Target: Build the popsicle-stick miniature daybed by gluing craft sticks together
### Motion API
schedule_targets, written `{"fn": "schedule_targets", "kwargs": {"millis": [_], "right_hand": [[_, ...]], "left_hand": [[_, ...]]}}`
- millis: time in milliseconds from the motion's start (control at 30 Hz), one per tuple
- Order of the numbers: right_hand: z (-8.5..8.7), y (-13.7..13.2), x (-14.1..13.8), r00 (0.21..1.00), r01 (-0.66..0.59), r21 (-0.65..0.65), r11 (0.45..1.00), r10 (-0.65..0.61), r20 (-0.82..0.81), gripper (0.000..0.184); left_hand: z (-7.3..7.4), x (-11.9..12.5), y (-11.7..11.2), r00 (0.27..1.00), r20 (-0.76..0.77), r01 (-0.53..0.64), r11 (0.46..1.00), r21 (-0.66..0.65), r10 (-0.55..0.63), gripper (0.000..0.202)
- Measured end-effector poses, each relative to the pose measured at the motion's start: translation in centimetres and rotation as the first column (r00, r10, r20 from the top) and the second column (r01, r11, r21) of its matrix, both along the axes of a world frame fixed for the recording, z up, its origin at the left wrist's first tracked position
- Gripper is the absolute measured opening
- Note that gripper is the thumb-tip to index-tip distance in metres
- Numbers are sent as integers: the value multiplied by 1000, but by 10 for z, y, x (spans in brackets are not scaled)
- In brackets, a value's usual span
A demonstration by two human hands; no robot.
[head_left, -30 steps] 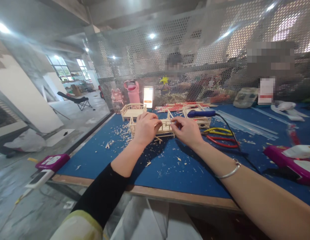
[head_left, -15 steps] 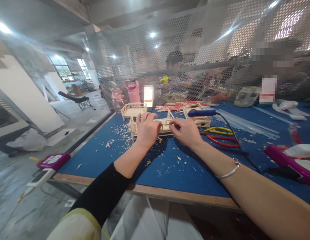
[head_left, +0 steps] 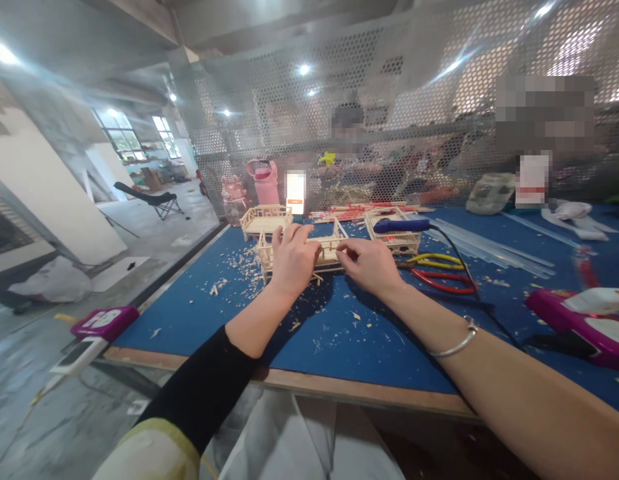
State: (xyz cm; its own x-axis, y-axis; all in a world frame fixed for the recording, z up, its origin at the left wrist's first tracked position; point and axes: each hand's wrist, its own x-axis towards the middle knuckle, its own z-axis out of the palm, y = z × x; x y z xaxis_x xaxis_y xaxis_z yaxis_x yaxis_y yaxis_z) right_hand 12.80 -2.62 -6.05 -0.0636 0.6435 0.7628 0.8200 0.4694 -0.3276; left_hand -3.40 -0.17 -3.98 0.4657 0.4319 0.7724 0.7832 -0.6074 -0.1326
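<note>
A small pale wooden stick model (head_left: 330, 255) with thin rails and posts stands on the blue table mat. My left hand (head_left: 295, 257) is closed over its left and middle part, thumb and fingers curled onto the front rail. At the model's right end my right hand (head_left: 372, 263) pinches with thumb and index finger against the front edge; the exact contact is partly hidden. Behind my left hand stands a similar railed wooden model (head_left: 264, 221). Another wooden frame (head_left: 402, 233) sits to the right, with a blue-handled corded tool (head_left: 402, 225) lying across it.
Pliers with yellow and red handles (head_left: 442, 273) lie right of my right hand. Wood shavings (head_left: 246, 267) litter the blue mat (head_left: 359, 353). Red-tipped sticks (head_left: 359, 212), clear plastic strips (head_left: 494, 247), a lit phone (head_left: 295, 190) and a purple device (head_left: 574, 327) surround the work. People sit behind the mesh screen (head_left: 269, 127).
Both hands stay at the model, almost still. The whole view has shifted very slightly.
</note>
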Motion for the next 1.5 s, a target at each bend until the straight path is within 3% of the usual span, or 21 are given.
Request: {"fn": "schedule_targets", "kwargs": {"millis": [633, 800, 967, 1100, 1400, 1500], "right_hand": [[-2, 0, 3, 999, 31, -17, 999, -32, -27, 17], [1, 1, 10, 974, 126, -25, 992, -129, -189, 17], [4, 5, 26, 872, 206, -18, 978, -192, -450, 16], [1, 11, 36, 804, 195, -67, 979, -198, -561, 15], [4, 11, 33, 865, 176, -60, 983, -183, -466, 14], [5, 7, 30, 896, 169, -47, 984, -174, -408, 15]], "left_hand": [[-1, -1, 4, 1000, -7, 23, 1000, 7, -23, 18], [-1, -1, 5, 999, -25, 25, 1000, 17, -25, 17], [0, -2, 7, 999, -33, 28, 999, 34, -26, 14], [1, -4, 11, 998, -47, 47, 996, 76, -43, 11], [7, -7, 20, 990, -21, 139, 990, 28, -139, 12], [12, -13, 18, 981, 69, 182, 983, 16, -182, 12]]}}
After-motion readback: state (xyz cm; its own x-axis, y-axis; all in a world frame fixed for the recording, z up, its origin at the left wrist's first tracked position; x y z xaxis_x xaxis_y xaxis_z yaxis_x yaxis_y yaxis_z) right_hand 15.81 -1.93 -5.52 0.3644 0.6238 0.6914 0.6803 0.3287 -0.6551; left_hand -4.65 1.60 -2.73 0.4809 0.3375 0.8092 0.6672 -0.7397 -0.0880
